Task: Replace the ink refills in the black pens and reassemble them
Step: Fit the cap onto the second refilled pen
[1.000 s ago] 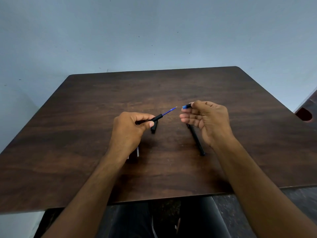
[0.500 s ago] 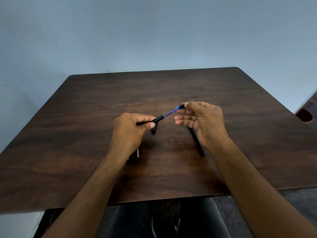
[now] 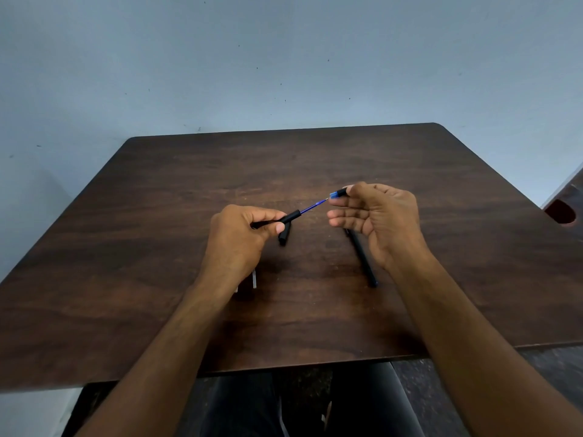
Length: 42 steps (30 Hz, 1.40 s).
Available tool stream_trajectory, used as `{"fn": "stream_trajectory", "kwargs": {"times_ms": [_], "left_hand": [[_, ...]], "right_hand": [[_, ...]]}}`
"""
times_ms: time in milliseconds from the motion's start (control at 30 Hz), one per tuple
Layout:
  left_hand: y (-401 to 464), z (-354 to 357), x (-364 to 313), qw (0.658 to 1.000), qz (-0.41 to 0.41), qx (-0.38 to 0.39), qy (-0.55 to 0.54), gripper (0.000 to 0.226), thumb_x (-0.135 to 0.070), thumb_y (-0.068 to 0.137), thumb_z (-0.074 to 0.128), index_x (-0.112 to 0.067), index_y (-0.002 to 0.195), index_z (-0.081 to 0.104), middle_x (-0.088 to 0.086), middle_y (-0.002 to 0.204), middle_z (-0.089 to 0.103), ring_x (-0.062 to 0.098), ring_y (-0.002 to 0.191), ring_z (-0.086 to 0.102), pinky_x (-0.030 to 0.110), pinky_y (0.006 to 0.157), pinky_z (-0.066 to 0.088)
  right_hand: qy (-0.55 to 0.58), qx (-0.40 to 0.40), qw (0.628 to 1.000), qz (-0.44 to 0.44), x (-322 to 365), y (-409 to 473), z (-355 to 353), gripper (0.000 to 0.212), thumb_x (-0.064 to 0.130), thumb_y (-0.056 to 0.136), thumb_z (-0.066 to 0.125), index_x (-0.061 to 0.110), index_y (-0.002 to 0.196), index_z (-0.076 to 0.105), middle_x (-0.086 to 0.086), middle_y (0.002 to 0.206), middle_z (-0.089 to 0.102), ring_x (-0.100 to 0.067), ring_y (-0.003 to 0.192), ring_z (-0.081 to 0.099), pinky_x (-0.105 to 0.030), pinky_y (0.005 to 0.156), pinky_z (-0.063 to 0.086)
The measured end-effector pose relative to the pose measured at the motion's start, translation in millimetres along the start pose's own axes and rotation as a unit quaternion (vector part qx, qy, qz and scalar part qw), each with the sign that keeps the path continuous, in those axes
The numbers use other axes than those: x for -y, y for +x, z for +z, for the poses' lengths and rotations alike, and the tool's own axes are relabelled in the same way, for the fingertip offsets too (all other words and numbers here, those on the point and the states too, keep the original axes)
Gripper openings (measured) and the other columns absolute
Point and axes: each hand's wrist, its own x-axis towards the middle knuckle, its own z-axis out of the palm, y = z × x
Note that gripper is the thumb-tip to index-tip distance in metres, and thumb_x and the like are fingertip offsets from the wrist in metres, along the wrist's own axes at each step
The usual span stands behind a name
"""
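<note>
head | left hand gripping barrel, blue refill jutting from it toward tip pinched by right hand, other fingers loosely spread | black cap on table under barrel; second pen partly behind right hand | dark wood table, pale blue wall

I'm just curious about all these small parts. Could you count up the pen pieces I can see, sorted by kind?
Pen body with blue refill sticking out, in the left hand: 1
Small black and blue tip piece, in the right hand: 1
Short black piece on the table: 1
Long black pen on the table: 1
Total: 4
</note>
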Motion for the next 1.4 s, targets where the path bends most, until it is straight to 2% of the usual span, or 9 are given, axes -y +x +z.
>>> {"fn": "stream_trajectory", "kwargs": {"times_ms": [133,300,467,567,733,867,1033,1167,1400], "left_hand": [[-1,1,-2,1.000,0.005,-0.001,0.002,0.024,-0.014,0.083,0.080,-0.027,0.103,0.079,-0.023,0.087,0.071,-0.006,0.090,0.065,0.011,0.082,0.047],[-1,2,-4,1.000,0.006,0.003,0.016,0.024,-0.014,0.083,0.079,-0.026,0.104,0.079,-0.027,0.083,0.067,-0.010,0.087,0.063,0.005,0.076,0.042],[0,1,-4,1.000,0.005,0.005,0.023,0.024,-0.015,0.084,0.078,-0.026,0.105,0.078,-0.023,0.088,0.070,-0.010,0.087,0.062,0.006,0.077,0.043],[1,1,-3,1.000,0.008,0.002,0.026,0.024,-0.016,0.084,0.079,-0.027,0.105,0.078,-0.027,0.084,0.067,-0.015,0.082,0.060,-0.001,0.071,0.040],[0,2,-3,1.000,0.006,0.003,0.028,0.024,-0.015,0.084,0.078,-0.028,0.105,0.078,-0.026,0.086,0.067,-0.013,0.084,0.060,0.004,0.075,0.040],[-1,1,-2,1.000,0.002,0.007,0.029,0.024,-0.016,0.084,0.078,-0.029,0.104,0.078,-0.030,0.082,0.065,-0.020,0.079,0.058,-0.001,0.070,0.037],[0,1,-1,1.000,0.006,0.004,0.021,0.024,-0.015,0.084,0.078,-0.028,0.104,0.078,-0.028,0.082,0.066,-0.019,0.081,0.059,-0.002,0.071,0.041],[0,3,-3,1.000,0.013,0.005,0.010,0.023,-0.015,0.084,0.079,-0.028,0.103,0.079,-0.029,0.081,0.066,-0.012,0.087,0.063,0.005,0.078,0.042],[1,5,-5,1.000,0.023,0.004,0.019,0.024,-0.014,0.084,0.078,-0.028,0.104,0.079,-0.025,0.082,0.068,-0.014,0.086,0.063,-0.002,0.071,0.041]], "right_hand": [[-0.010,0.015,1.000,0.012,-2,-2,1,0.014,0.000,0.096,0.061,-0.013,0.096,0.066,-0.027,0.080,0.076,-0.034,0.062,0.074,-0.034,0.054,0.061],[-0.006,0.023,1.000,0.019,-6,-2,4,0.017,0.000,0.095,0.062,-0.016,0.102,0.065,-0.029,0.081,0.075,-0.036,0.063,0.074,-0.034,0.054,0.060],[-0.012,0.025,0.999,0.020,-7,-1,3,0.015,0.000,0.094,0.063,-0.014,0.100,0.065,-0.029,0.081,0.076,-0.036,0.063,0.074,-0.035,0.054,0.060],[-0.011,0.029,0.999,0.019,-6,-1,2,0.014,0.000,0.094,0.063,-0.014,0.099,0.065,-0.029,0.082,0.076,-0.036,0.063,0.074,-0.035,0.054,0.060],[-0.012,0.037,0.999,0.015,-8,-2,1,0.014,0.001,0.095,0.063,-0.012,0.099,0.066,-0.029,0.084,0.076,-0.036,0.065,0.074,-0.035,0.056,0.061],[-0.009,0.039,0.999,0.012,-10,-1,0,0.013,0.001,0.095,0.063,-0.011,0.098,0.066,-0.029,0.083,0.076,-0.037,0.065,0.074,-0.035,0.056,0.061],[-0.023,0.040,0.999,0.006,-12,0,0,0.011,0.001,0.096,0.063,-0.009,0.097,0.067,-0.027,0.082,0.076,-0.036,0.065,0.074,-0.035,0.056,0.061],[-0.040,0.043,0.998,0.001,-15,0,2,0.010,0.001,0.093,0.066,-0.009,0.094,0.068,-0.027,0.084,0.076,-0.038,0.066,0.074,-0.037,0.058,0.061],[-0.045,0.078,0.996,0.015,-21,-1,8,0.011,0.002,0.094,0.066,-0.008,0.091,0.069,-0.025,0.083,0.077,-0.034,0.063,0.073,-0.035,0.056,0.060]]}}
